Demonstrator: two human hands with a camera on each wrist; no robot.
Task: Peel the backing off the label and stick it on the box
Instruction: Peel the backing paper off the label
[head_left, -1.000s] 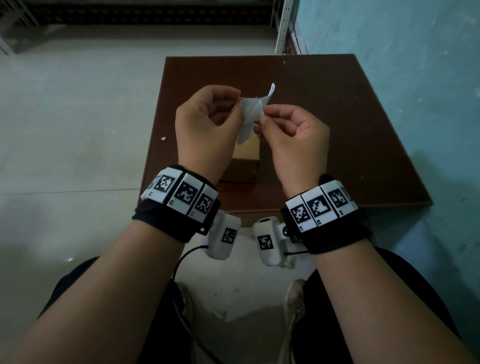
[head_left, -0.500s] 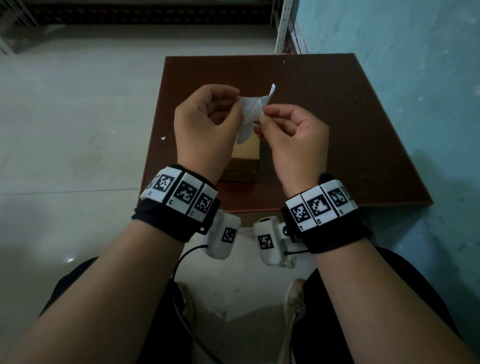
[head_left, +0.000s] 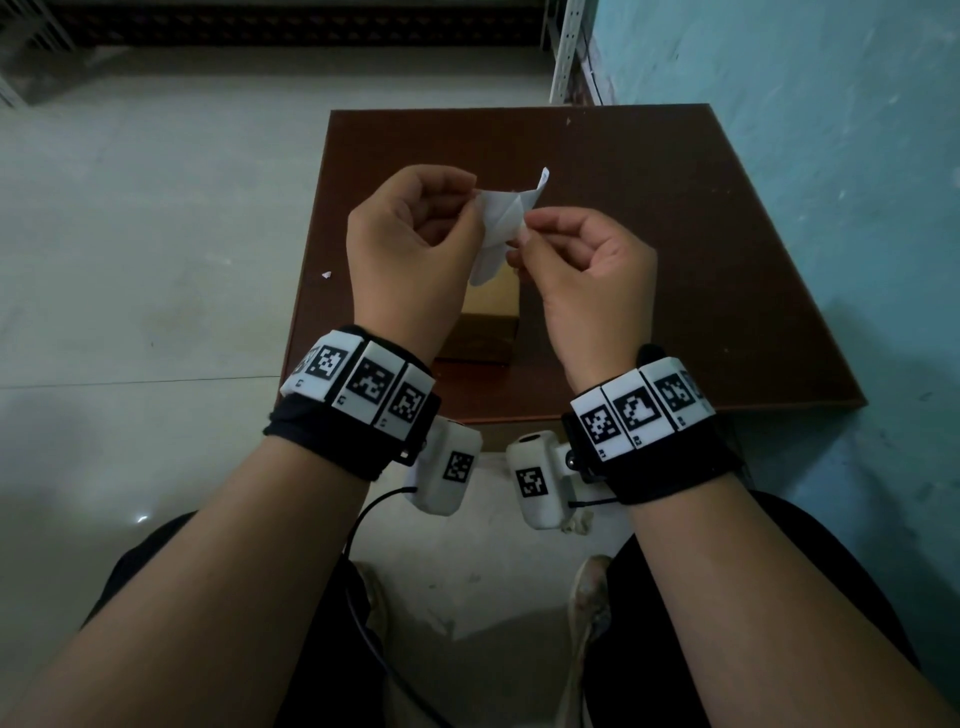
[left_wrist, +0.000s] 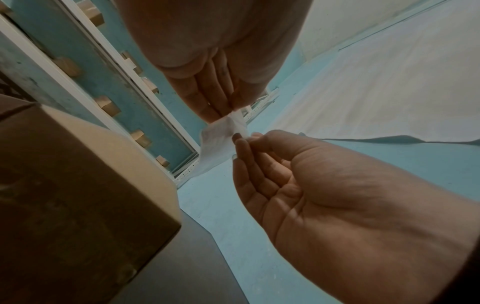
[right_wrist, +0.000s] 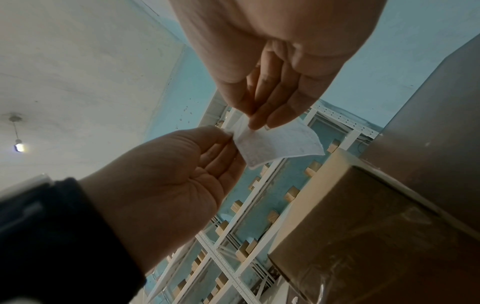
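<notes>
While the box (head_left: 485, 325) sat on the table (head_left: 675, 234), the left hand (head_left: 410, 249) and right hand (head_left: 587, 270) each pinched the white label (head_left: 501, 213) above it.

Both hands (head_left: 498, 244) hang above the box (head_left: 485, 322), which stands near the desk's (head_left: 649, 208) front edge; a blue wall (head_left: 831, 156) bounds the right side.
</notes>
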